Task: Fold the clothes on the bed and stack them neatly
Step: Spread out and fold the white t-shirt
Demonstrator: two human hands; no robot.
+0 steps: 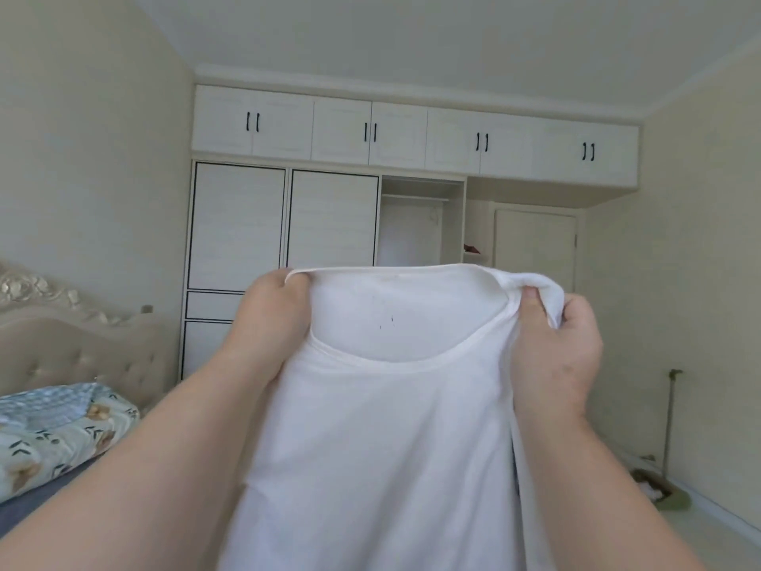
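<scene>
Between two raised hands, one white shirt (383, 438), stretched at the neckline and hanging down over the forearms. Left hand (271, 319) pinching the left shoulder edge, right hand (556, 348) gripping the bunched right shoulder. Left of the left hand, one bed (49, 500) with one floral quilt (61, 430).

One white garment (391, 426) hangs in the air, held up by two hands: the left hand (271, 315) and the right hand (556, 348) each grip the neckline. At the back, one white wardrobe (329, 224) shows eight upper cabinet doors with eight black handles in four pairs, two tall sliding panels, and one open compartment. At the left there are one bed (24, 513) with one padded headboard (82, 348) and one floral quilt (53, 430), and by the right wall stands one mop (671, 426).
</scene>
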